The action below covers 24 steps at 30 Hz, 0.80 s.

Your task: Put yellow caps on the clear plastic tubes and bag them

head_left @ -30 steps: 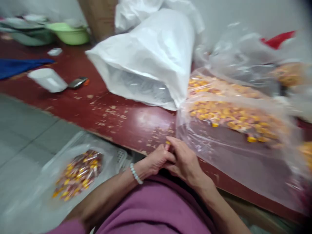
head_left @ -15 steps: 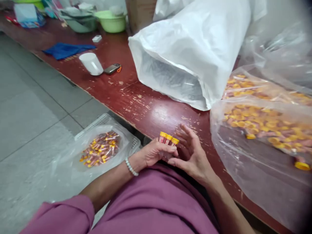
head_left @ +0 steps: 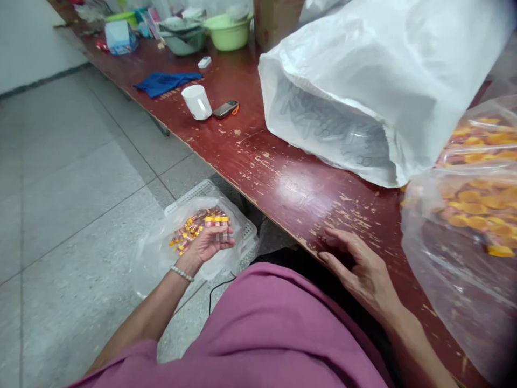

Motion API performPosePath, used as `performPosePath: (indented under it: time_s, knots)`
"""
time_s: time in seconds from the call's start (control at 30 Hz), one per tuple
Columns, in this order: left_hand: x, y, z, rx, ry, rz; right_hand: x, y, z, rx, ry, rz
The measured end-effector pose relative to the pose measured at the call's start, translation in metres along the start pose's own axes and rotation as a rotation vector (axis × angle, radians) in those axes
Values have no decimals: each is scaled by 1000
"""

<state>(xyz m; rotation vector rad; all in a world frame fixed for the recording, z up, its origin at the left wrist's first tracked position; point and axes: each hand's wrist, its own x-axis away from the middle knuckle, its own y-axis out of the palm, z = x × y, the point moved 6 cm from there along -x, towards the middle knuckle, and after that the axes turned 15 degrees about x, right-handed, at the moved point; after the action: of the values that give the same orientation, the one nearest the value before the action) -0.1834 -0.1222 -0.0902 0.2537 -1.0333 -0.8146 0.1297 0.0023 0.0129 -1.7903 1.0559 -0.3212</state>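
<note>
Three small clear tubes with yellow caps [head_left: 217, 222] are held side by side in my left hand [head_left: 209, 245], its fingers wrapped round them. That hand is over a clear plastic bag [head_left: 155, 256] lined in a white crate, which holds a pile of similar yellow-capped tubes [head_left: 181, 238]. At the table's front edge, my right hand [head_left: 361, 267] is apart from the tubes, fingers loosely curved and spread, nothing in it. On the red table [head_left: 258, 161] lies a large white sack [head_left: 363, 64], its mouth showing many clear tubes [head_left: 331, 126].
A clear bag of yellow-capped pieces [head_left: 476, 210] rests at the right. Further back stand a white mug [head_left: 196, 102], a phone [head_left: 226, 109], a blue cloth [head_left: 165, 83], a green basin [head_left: 229, 33] and a cardboard box [head_left: 277, 21]. A cable [head_left: 210, 296] hangs near the crate.
My left hand has moved left and away from my right hand, carrying the tubes over the floor bag. The view has turned left, so the table's things appear further right.
</note>
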Motion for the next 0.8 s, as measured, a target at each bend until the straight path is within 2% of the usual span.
performPosePath:
  time_s: [0.07,0.13,0.2,0.27,0.5,0.67,0.8]
  knots:
    - [-12,-48,8,48,3,232,-1,4,2,3,-8,-7]
    - [-21,-80,9,76,-5,331,-3,8,2,24,-23,-12]
    - [-26,-99,7,99,-5,373,-3,11,1,55,-43,-8]
    - [-28,-112,4,125,2,403,-4,13,0,85,-62,-6]
    - [-40,-132,7,165,63,481,-4,16,-4,148,-81,29]
    - [-55,-130,16,162,110,521,-4,17,-5,171,-76,49]
    - [-57,-125,26,159,135,551,-4,17,-5,149,-74,49]
